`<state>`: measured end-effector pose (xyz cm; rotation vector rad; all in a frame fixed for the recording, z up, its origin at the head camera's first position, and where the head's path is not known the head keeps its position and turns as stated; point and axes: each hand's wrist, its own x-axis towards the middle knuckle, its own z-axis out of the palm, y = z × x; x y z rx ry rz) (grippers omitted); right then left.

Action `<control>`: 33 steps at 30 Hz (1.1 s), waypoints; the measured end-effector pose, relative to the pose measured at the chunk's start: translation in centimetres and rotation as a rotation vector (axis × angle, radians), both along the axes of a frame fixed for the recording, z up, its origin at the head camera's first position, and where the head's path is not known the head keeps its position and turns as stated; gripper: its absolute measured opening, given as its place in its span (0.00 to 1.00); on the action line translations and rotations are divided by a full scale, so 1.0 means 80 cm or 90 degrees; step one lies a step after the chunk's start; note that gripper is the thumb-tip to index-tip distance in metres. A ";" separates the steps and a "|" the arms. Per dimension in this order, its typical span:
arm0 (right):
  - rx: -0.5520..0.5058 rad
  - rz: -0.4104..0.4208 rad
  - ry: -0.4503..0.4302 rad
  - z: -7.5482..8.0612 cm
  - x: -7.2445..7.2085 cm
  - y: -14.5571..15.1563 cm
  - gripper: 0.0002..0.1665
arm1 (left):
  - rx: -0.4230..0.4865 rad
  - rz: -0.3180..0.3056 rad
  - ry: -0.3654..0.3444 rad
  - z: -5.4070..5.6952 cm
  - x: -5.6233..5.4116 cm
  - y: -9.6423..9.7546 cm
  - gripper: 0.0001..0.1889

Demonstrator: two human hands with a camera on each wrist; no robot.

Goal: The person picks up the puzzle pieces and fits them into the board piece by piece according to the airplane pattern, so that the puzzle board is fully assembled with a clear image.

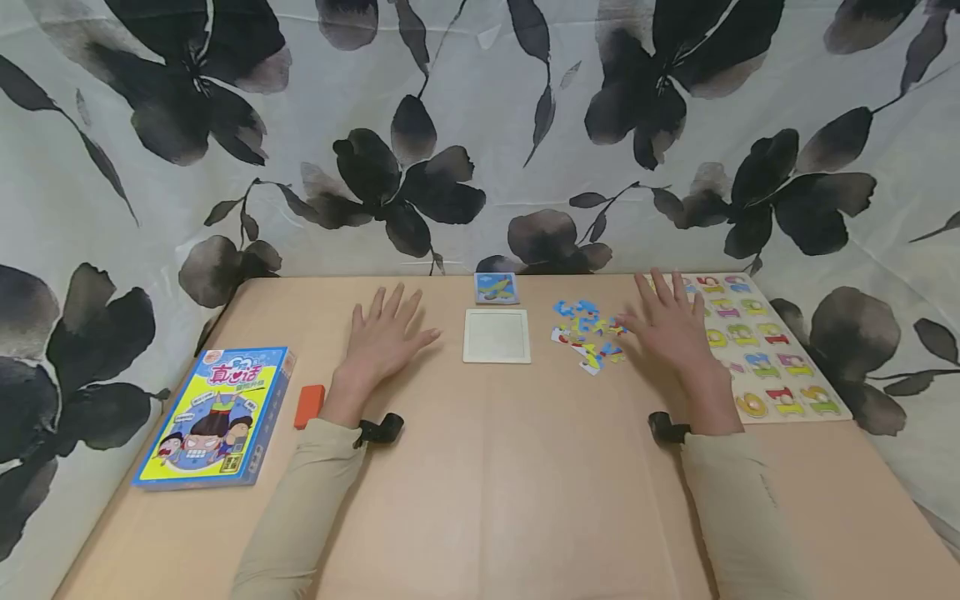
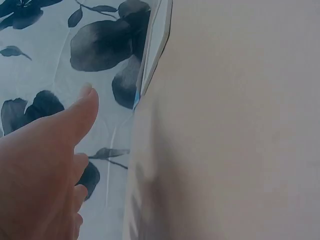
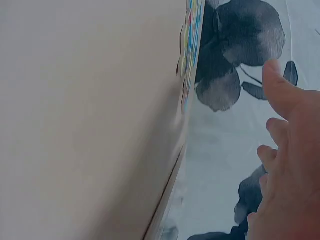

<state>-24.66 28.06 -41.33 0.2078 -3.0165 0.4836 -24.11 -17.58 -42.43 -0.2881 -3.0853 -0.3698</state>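
Note:
My left hand [image 1: 382,337] is spread above the table, fingers straight, holding nothing. In the left wrist view the left hand [image 2: 45,160] shows its thumb raised and its shadow falling on the tabletop. My right hand [image 1: 672,329] is likewise spread, between a pile of small puzzle pieces [image 1: 588,327] and a sticker-like sheet of colourful pictures [image 1: 783,375], partly covering the sheet. The right wrist view shows the right hand [image 3: 295,160] with nothing in it. Between the hands lie a white square frame [image 1: 497,337] and, behind it, a small blue picture puzzle [image 1: 496,288].
A blue and yellow boxed game [image 1: 217,417] lies at the left of the table [image 1: 510,500]. An orange-red block [image 1: 309,406] sits beside my left wrist. A floral cloth [image 1: 480,100] hangs behind the table's far edge.

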 end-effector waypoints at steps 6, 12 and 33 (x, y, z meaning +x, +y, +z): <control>-0.009 0.025 -0.010 -0.001 -0.013 -0.019 0.48 | 0.006 -0.032 -0.015 -0.003 -0.001 0.012 0.44; -0.021 0.046 -0.020 -0.003 -0.029 -0.036 0.46 | 0.006 -0.073 -0.027 -0.001 0.001 0.037 0.43; -0.100 0.162 -0.129 -0.011 -0.074 -0.106 0.36 | -0.003 -0.139 -0.101 -0.003 0.007 0.071 0.39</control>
